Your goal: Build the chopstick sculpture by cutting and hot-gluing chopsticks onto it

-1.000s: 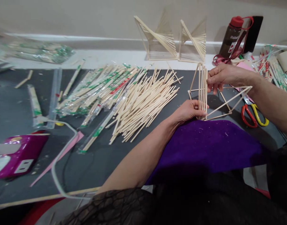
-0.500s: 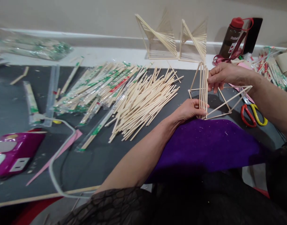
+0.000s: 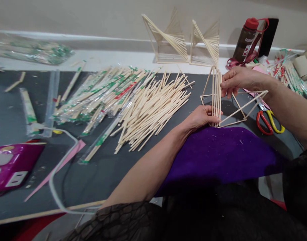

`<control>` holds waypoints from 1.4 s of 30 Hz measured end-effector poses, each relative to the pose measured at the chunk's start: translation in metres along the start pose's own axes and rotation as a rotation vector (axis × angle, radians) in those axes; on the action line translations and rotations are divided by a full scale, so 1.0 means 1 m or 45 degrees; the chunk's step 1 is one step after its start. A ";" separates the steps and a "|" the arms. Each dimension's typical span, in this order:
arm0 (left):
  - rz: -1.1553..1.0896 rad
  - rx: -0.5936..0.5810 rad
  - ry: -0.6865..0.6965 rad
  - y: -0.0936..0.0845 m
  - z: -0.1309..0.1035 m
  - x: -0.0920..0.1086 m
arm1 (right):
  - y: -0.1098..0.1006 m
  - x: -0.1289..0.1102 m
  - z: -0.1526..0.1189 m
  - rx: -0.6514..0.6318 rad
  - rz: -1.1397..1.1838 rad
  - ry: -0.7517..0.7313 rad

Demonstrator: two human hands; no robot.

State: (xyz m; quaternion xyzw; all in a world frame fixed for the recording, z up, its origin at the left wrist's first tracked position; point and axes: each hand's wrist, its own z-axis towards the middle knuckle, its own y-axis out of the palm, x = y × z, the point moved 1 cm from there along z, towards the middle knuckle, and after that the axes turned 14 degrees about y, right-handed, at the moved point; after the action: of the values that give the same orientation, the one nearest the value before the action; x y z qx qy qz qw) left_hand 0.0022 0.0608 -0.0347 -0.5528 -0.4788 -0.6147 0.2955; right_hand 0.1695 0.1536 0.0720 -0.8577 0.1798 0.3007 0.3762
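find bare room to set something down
Roomiest: the grey tabletop between the curved white cable and left forearm. Narrower: between the loose pale wooden chopsticks and the pale wooden stick frame. Crowded: around the right hand, frame and red-and-yellow-handled scissors.

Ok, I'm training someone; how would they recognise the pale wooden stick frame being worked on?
On the dark grey tabletop, just past the purple cloth, the left hand pinches the frame. Unlike the two fan-like wooden frames by the pale wall, it has a narrow straight row of sticks flanked by open outlines.

Pale wall (image 3: pixel 98 18) behind white ledge (image 3: pixel 113 57) and dark grey tabletop (image 3: pixel 100 180)
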 end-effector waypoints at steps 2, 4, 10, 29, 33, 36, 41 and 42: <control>0.006 -0.002 0.004 0.000 0.000 -0.001 | 0.000 0.000 0.001 -0.003 0.005 0.000; 0.016 -0.001 0.010 0.000 0.000 -0.001 | 0.000 0.000 0.001 -0.010 0.014 -0.009; 0.046 0.005 0.009 0.001 -0.001 0.002 | 0.000 -0.001 0.002 -0.002 -0.001 0.008; 0.112 0.031 -0.016 -0.001 -0.003 0.002 | 0.003 -0.002 0.000 -0.019 0.053 -0.037; 0.140 0.051 -0.032 -0.002 -0.004 0.000 | 0.004 -0.001 0.003 -0.023 0.095 -0.048; 0.140 0.056 -0.040 -0.003 -0.005 0.000 | 0.005 0.000 0.006 -0.030 0.127 -0.048; 0.134 0.064 -0.082 -0.003 -0.006 0.000 | 0.008 -0.002 0.005 -0.056 0.129 -0.032; 0.132 0.066 -0.088 -0.004 -0.006 0.000 | 0.009 -0.002 0.004 -0.058 0.125 -0.032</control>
State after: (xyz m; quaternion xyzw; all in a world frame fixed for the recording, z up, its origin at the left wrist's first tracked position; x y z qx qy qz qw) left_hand -0.0035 0.0566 -0.0351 -0.5900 -0.4750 -0.5665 0.3244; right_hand 0.1615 0.1512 0.0666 -0.8524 0.2099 0.3337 0.3436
